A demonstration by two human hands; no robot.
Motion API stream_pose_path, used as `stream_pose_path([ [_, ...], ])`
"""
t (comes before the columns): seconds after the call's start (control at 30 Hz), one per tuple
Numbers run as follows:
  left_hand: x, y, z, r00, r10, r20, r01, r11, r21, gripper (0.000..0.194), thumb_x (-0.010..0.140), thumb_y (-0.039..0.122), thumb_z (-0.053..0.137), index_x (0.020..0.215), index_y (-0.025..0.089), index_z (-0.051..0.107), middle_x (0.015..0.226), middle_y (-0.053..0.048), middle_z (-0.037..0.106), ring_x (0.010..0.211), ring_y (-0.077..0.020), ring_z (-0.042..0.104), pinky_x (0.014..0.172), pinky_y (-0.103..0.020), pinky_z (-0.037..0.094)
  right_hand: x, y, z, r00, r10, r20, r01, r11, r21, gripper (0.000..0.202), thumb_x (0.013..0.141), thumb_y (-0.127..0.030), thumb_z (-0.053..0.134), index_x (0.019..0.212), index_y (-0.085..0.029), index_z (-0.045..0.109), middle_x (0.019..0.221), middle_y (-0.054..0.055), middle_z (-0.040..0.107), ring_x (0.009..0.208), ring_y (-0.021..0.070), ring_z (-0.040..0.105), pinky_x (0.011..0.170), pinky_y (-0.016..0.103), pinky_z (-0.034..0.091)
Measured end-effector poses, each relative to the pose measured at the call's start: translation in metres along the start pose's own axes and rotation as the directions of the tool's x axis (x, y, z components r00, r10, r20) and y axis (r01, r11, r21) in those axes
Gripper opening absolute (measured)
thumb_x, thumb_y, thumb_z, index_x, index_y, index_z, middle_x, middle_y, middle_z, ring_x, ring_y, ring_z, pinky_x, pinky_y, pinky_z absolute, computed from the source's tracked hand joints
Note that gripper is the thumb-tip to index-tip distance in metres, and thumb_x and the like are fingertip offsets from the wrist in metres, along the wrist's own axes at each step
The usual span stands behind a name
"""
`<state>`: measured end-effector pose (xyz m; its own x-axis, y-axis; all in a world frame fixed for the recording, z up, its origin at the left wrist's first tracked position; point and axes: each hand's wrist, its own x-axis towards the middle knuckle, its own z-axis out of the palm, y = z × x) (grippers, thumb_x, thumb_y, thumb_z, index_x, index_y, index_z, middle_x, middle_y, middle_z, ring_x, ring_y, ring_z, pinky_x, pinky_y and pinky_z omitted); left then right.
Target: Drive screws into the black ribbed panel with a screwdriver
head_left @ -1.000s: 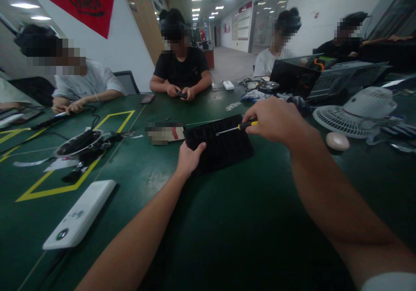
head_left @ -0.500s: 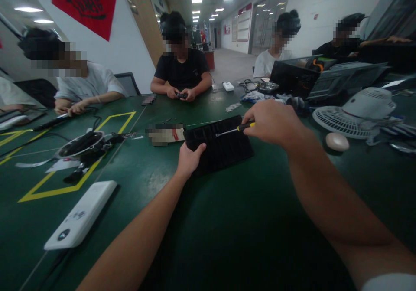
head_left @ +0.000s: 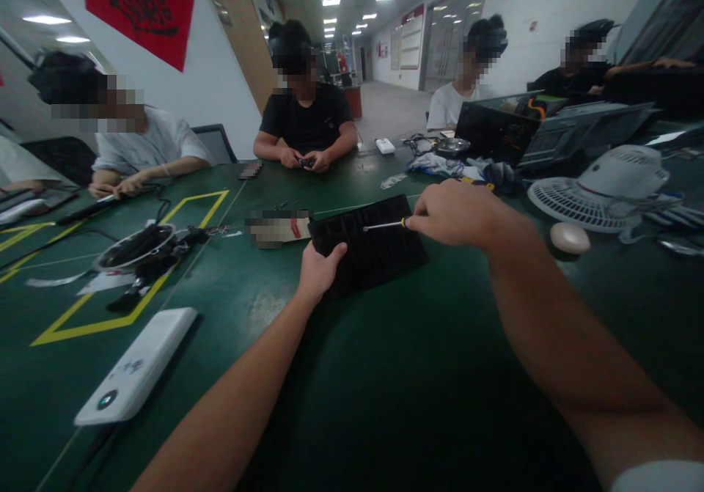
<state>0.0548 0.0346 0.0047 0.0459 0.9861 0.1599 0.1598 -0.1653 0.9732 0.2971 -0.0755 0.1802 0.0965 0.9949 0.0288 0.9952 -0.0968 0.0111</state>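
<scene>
A flat black case [head_left: 379, 250] with ridges or compartments lies tilted on the green table in front of me. My left hand [head_left: 322, 266] grips its left edge, thumb on top and fingers hidden beneath. My right hand [head_left: 459, 213] is closed round the yellow and black handle of a screwdriver [head_left: 385, 225]. The metal shaft points left over the case, its tip near the case's upper middle. Whether the tip touches the surface is too small to tell. A beige packet [head_left: 289, 229] with a red mark is just left of the case.
A white power bank [head_left: 137, 367] with a cable lies front left. Behind it is a round dish [head_left: 137, 246] with black items. At right are a white fan [head_left: 599, 191], a pale oval object [head_left: 570, 237] and computer casings [head_left: 583, 133]. Several people sit around the table.
My right hand has turned slightly round the screwdriver, so less of the yellow and black handle shows in front of the fingers. The left hand and the case are nearly unchanged.
</scene>
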Motion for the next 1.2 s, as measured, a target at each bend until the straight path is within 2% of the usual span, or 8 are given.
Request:
stream_pose_path([
  [0.07, 0.0, 0.0, 0.0, 1.0, 0.003, 0.008, -0.003, 1.0, 0.001, 0.042, 0.079, 0.037, 0.09, 0.113, 0.019, 0.076, 0.118, -0.014, 0.082, 0.114, -0.0353, 0.078, 0.111, -0.058, 0.058, 0.002, 0.004, 0.001, 0.998, -0.044, 0.043, 0.043, 0.999, 0.025, 0.047, 0.104, -0.049, 0.051, 0.117, -0.022, 0.088, 0.117, 0.019, 0.083, 0.11, 0.0387, 0.076, 0.089, 0.05, 0.057],
  [0.13, 0.0, 0.0, 0.0, 1.0, 0.006, 0.011, -0.006, 1.0, -0.004, 0.041, 0.079, 0.037, 0.09, 0.113, 0.019, 0.076, 0.118, -0.014, 0.082, 0.114, -0.0354, 0.078, 0.111, -0.058, 0.058, 0.004, 0.011, 0.001, 0.993, -0.103, 0.053, 0.099, 0.992, 0.074, 0.042, 0.103, -0.047, 0.056, 0.12, -0.024, 0.086, 0.122, 0.015, 0.083, 0.111, 0.0348, 0.076, 0.089, 0.045, 0.055],
  [0.23, 0.0, 0.0, 0.0, 1.0, 0.002, 0.009, -0.002, 1.0, -0.012, 0.039, 0.079, 0.036, 0.09, 0.111, 0.019, 0.076, 0.117, -0.013, 0.083, 0.114, -0.0354, 0.078, 0.111, -0.058, 0.058, 0.003, 0.022, -0.002, 0.99, -0.14, -0.019, 0.141, 0.985, 0.099, 0.038, 0.089, -0.043, 0.076, 0.121, -0.025, 0.082, 0.115, 0.01, 0.082, 0.101, 0.0295, 0.075, 0.083, 0.039, 0.052],
  [0.3, -0.001, 0.002, 0.0, 1.0, -0.001, 0.01, 0.001, 1.0, -0.012, 0.038, 0.079, 0.034, 0.09, 0.111, 0.019, 0.076, 0.117, -0.013, 0.082, 0.115, -0.0355, 0.078, 0.112, -0.058, 0.058, 0.0, 0.026, -0.005, 0.989, -0.115, -0.094, 0.122, 0.989, 0.078, 0.035, 0.086, -0.039, 0.079, 0.117, -0.025, 0.082, 0.11, 0.009, 0.082, 0.097, 0.0286, 0.074, 0.079, 0.038, 0.049],
  [0.47, -0.002, 0.003, 0.001, 1.0, -0.011, 0.013, 0.011, 1.0, -0.01, 0.038, 0.079, 0.033, 0.09, 0.112, 0.019, 0.076, 0.119, -0.014, 0.082, 0.114, -0.0355, 0.078, 0.11, -0.058, 0.059, -0.006, 0.025, -0.009, 0.978, -0.037, -0.208, 0.056, 0.995, 0.087, 0.031, 0.095, -0.045, 0.068, 0.111, -0.027, 0.087, 0.112, 0.011, 0.083, 0.099, 0.0323, 0.074, 0.079, 0.042, 0.049],
  [0.63, -0.001, 0.004, 0.001, 1.0, -0.008, 0.009, 0.008, 1.0, -0.001, 0.037, 0.079, 0.034, 0.089, 0.109, 0.018, 0.075, 0.115, -0.014, 0.083, 0.112, -0.0356, 0.079, 0.109, -0.058, 0.06, -0.004, 0.016, -0.007, 0.983, -0.041, -0.18, 0.054, 0.996, 0.066, 0.027, 0.091, -0.04, 0.074, 0.111, -0.03, 0.089, 0.112, 0.011, 0.084, 0.106, 0.0369, 0.075, 0.082, 0.045, 0.052],
  [0.83, -0.002, 0.005, 0.002, 1.0, -0.024, 0.008, 0.024, 1.0, -0.011, 0.036, 0.078, 0.034, 0.09, 0.108, 0.019, 0.076, 0.115, -0.013, 0.083, 0.113, -0.0359, 0.079, 0.11, -0.058, 0.059, -0.001, 0.006, -0.003, 0.978, -0.034, -0.204, 0.046, 0.997, 0.057, 0.024, 0.088, -0.036, 0.078, 0.109, -0.035, 0.09, 0.11, 0.008, 0.084, 0.106, 0.0365, 0.075, 0.082, 0.046, 0.054],
  [1.2, -0.002, 0.004, 0.001, 1.0, -0.015, 0.009, 0.015, 1.0, -0.008, 0.037, 0.079, 0.033, 0.09, 0.11, 0.019, 0.076, 0.117, -0.014, 0.083, 0.114, -0.0363, 0.079, 0.11, -0.059, 0.06, 0.0, 0.004, -0.004, 0.979, -0.018, -0.201, 0.032, 0.997, 0.065, 0.027, 0.088, -0.033, 0.079, 0.112, -0.038, 0.091, 0.112, 0.008, 0.084, 0.111, 0.0382, 0.074, 0.087, 0.049, 0.057],
])
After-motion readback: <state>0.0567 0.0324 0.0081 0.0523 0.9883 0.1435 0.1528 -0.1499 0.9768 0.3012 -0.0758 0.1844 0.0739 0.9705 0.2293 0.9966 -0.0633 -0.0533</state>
